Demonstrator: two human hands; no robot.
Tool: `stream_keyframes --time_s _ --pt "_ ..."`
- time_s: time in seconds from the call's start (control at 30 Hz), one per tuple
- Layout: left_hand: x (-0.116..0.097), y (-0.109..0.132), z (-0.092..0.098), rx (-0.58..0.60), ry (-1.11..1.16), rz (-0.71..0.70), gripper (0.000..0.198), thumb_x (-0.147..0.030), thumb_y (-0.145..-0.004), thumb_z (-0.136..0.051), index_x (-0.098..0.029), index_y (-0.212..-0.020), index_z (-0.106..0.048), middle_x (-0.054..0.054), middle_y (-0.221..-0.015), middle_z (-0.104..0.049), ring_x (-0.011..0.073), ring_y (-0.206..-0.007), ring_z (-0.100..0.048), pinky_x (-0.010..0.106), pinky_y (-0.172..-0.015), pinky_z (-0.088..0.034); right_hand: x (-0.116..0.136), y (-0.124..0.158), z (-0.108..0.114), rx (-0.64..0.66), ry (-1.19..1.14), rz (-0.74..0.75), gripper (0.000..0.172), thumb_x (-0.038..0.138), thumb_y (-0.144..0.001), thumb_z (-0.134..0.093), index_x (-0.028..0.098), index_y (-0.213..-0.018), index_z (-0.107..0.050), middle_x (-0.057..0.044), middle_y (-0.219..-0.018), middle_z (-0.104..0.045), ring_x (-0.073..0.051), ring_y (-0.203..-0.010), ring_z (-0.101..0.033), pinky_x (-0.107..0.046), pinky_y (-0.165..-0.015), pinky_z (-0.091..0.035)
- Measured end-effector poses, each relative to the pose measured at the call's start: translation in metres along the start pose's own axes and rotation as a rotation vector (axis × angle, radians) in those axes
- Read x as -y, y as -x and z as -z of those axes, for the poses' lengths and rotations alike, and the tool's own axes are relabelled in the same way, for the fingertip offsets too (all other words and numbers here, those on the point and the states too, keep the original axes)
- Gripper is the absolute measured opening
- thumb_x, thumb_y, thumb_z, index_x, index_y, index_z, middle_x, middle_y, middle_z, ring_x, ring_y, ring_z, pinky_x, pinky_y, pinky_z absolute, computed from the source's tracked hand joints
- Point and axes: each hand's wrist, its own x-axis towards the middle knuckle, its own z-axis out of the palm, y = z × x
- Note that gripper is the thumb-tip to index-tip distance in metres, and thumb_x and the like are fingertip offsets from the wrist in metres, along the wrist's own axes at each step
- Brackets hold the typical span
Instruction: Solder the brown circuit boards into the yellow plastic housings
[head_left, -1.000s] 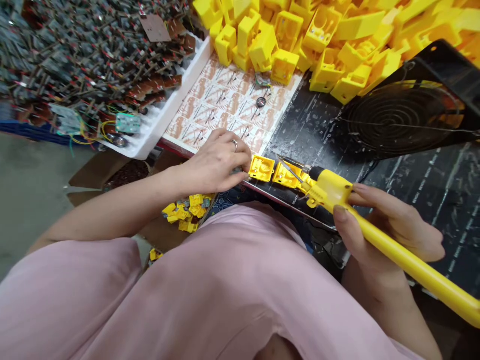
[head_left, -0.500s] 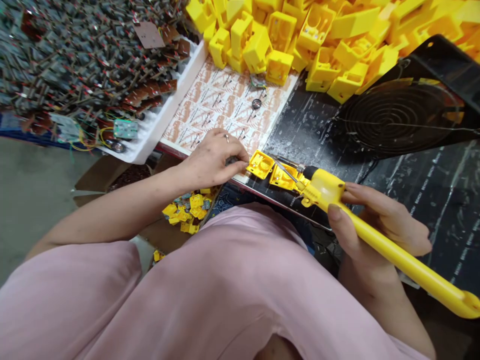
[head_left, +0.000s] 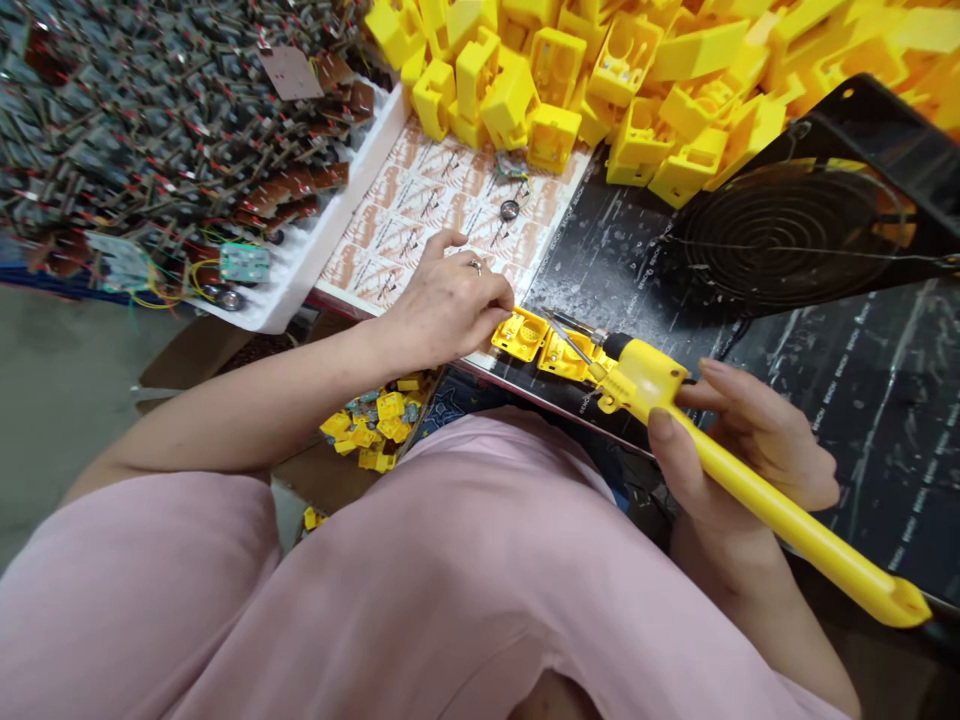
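Head view: left hand [head_left: 450, 310] curled, fingertips at the edge of a yellow plastic housing [head_left: 520, 335] on a black bench mat [head_left: 615, 260], grip unclear; right hand [head_left: 742, 440] closed around a yellow soldering iron [head_left: 645, 378]; housing likely light, stiff, best held by its outer walls.

We've got a black bench mat [head_left: 622, 250], printed BENCH, scuffed white in patches. On it: two yellow plastic housings [head_left: 521, 335] near the front edge, a black panel with a round wire grille [head_left: 787, 235], and a heap of yellow housings [head_left: 600, 70] along the far side. A printed paper sheet [head_left: 442, 190] lies at its left end, by a white foam tray [head_left: 352, 200]. Lower left, we see cardboard [head_left: 322, 490] holding loose yellow parts [head_left: 371, 420], on a concrete floor [head_left: 60, 400].
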Motion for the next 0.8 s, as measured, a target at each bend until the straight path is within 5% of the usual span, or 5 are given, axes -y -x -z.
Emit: stream_keyframes --time_s 0.1,0.37,0.63,0.8 --pt "-0.003 -0.002 0.001 -0.007 -0.049 -0.024 0.028 -0.025 -0.093 -0.049 -0.021 -0.084 -0.076 0.002 -0.072 -0.071 0.0211 -0.081 -0.064 0.059 -0.111 -0.042 0.004 0.001 -0.001 0.029 -0.018 -0.019 0.060 0.018 -0.081 -0.085 0.031 -0.136 -0.066 -0.002 -0.110 -0.079 -0.019 -0.075 -0.076 -0.033 -0.066 -0.064" --pt "-0.011 -0.009 0.003 0.034 -0.226 -0.092 0.038 -0.027 -0.095 -0.043 -0.018 -0.078 -0.076 0.004 -0.068 -0.069 0.0214 -0.079 -0.067 0.054 -0.105 -0.048 0.021 -0.008 0.000 0.231 0.042 0.089 0.032 0.010 -0.080 -0.084 0.025 -0.101 -0.065 0.000 -0.084 -0.075 -0.015 -0.069 -0.072 -0.028 -0.059 -0.061" --pt "-0.017 -0.010 0.003 0.050 -0.232 -0.063 0.037 -0.026 -0.094 -0.043 -0.021 -0.076 -0.074 0.003 -0.068 -0.065 0.0225 -0.082 -0.068 0.056 -0.107 -0.048 0.016 -0.018 -0.011 0.210 0.100 0.284 0.028 0.014 -0.079 -0.085 0.025 -0.091 -0.063 0.001 -0.074 -0.075 -0.016 -0.059 -0.072 -0.025 -0.047 -0.055" --pt "-0.019 -0.011 0.004 0.077 -0.215 -0.052 0.032 -0.024 -0.093 -0.044 -0.019 -0.078 -0.073 0.004 -0.069 -0.064 0.0240 -0.085 -0.067 0.057 -0.108 -0.049 0.021 -0.023 -0.003 0.318 0.107 0.313 0.019 0.015 -0.085 -0.080 0.023 -0.090 -0.063 0.000 -0.077 -0.076 -0.013 -0.062 -0.071 -0.024 -0.050 -0.056"
